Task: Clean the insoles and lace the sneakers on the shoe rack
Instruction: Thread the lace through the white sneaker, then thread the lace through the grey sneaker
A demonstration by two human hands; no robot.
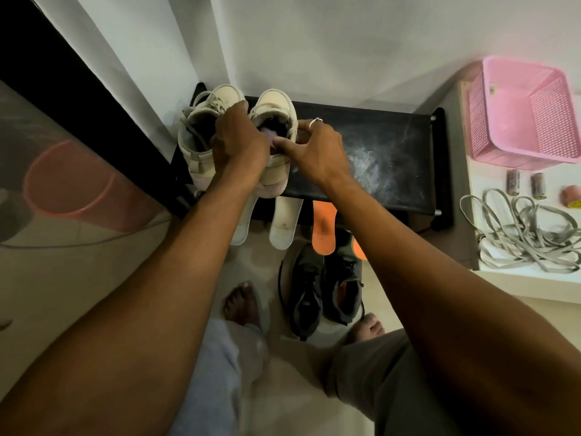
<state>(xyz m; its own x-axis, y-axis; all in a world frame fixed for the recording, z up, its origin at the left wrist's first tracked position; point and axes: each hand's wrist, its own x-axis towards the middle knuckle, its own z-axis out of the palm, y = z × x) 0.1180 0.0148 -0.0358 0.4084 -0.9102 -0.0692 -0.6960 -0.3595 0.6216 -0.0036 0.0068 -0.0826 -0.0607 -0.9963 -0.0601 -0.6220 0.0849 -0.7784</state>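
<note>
Roughly midway, by my reading. The shoe rack (393,146) stands hard against the wall, with a dark panel close on its left. Its right stretch is bare and dusty, so there is room there to slide a shoe sideways.

Both beige shoes sit at the left end, heels hanging over the front edge. The laced beige sneaker (195,143) looks finished. The second beige sneaker (276,105) shows no lace. The left grip (239,143) curls over its inner collar, steadying it. The right grip (317,149) pinches a pink wad (270,136) at the shoe's mouth; whether that is cloth or lining I cannot tell.

The dark sneakers (306,294) wait on the floor between bare feet, so standing room is tight. The white insoles (284,221) and orange insoles (323,228) lie out of their shoes at the rack's front, the white ones visibly stained, so cleaning and refitting seem to remain.

On the desk (493,180) to the right, loose grey laces (528,228) lie in a tangle near the edge, below a pink basket (518,111).
</note>
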